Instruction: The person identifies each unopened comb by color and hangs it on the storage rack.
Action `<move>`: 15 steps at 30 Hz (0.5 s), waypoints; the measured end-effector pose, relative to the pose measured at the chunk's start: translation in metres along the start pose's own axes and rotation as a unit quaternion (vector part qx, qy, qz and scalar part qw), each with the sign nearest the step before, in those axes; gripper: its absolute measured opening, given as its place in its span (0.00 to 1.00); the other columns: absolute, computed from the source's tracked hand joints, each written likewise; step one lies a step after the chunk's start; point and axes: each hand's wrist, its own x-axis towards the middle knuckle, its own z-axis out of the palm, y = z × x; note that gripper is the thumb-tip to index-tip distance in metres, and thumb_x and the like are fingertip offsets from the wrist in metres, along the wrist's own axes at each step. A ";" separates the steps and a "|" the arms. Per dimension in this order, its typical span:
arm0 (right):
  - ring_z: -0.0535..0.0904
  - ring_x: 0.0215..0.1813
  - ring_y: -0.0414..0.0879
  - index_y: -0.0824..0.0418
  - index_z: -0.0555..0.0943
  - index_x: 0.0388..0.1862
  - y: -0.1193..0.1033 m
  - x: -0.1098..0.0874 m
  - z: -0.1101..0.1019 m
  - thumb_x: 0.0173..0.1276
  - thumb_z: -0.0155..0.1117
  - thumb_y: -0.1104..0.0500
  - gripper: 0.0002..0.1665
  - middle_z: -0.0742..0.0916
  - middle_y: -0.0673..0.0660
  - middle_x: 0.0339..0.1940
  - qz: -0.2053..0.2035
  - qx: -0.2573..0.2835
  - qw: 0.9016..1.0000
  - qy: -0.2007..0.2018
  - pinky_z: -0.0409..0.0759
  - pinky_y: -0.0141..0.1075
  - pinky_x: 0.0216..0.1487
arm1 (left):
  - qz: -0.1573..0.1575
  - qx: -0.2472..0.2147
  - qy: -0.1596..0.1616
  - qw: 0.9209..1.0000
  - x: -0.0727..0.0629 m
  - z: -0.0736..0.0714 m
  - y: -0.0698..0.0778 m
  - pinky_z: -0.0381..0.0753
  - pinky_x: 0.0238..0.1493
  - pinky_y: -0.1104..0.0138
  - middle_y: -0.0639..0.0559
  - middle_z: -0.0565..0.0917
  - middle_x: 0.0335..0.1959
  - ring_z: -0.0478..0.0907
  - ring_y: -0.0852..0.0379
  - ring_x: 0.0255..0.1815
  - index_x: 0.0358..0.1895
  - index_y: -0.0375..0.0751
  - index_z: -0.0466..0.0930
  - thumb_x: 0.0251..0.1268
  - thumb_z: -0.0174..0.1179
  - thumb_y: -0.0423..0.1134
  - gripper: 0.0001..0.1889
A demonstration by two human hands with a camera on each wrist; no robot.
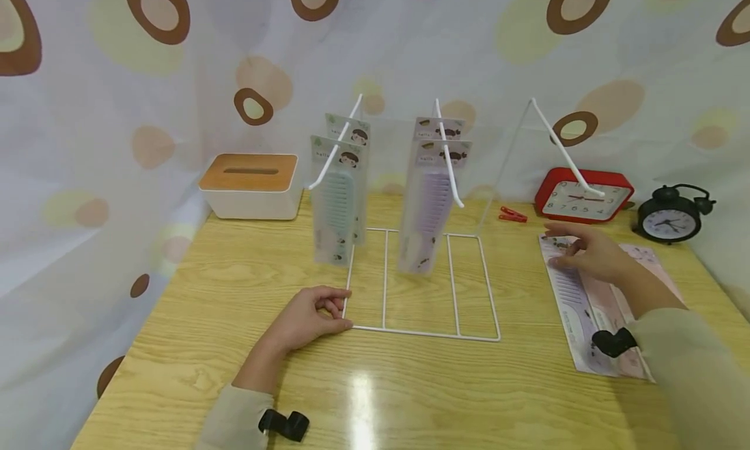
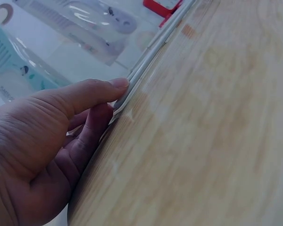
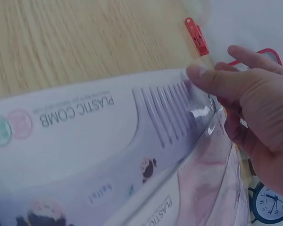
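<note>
My left hand (image 1: 307,313) holds the front left corner of a white wire display rack (image 1: 422,334), thumb (image 2: 104,92) along the rod in the left wrist view. At the right, my right hand (image 1: 594,254) pinches the top end of a packaged purple comb (image 1: 568,300), with the thumb over its edge. That pack lies on the table, overlapping packaged pink combs (image 1: 609,307). Packaged green combs (image 1: 334,209) hang from the rack's left hook, and packaged purple combs (image 1: 432,202) from the middle one. The right hook (image 1: 562,147) carries nothing.
A white tissue box (image 1: 252,189) with a wooden lid stands at the back left. Behind the packs at the right are a red clock (image 1: 584,196), a black alarm clock (image 1: 669,219) and a red clip (image 1: 512,215). A patterned curtain hangs behind the table.
</note>
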 end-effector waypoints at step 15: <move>0.74 0.45 0.55 0.56 0.62 0.78 0.011 0.010 0.007 0.57 0.76 0.40 0.56 0.74 0.66 0.66 0.049 -0.009 0.999 0.013 0.72 0.38 0.39 | 0.008 -0.008 0.003 1.000 0.001 0.001 -0.001 0.78 0.37 0.72 0.44 0.84 0.37 0.78 0.57 0.36 0.60 0.33 0.80 0.54 0.75 0.36 0.28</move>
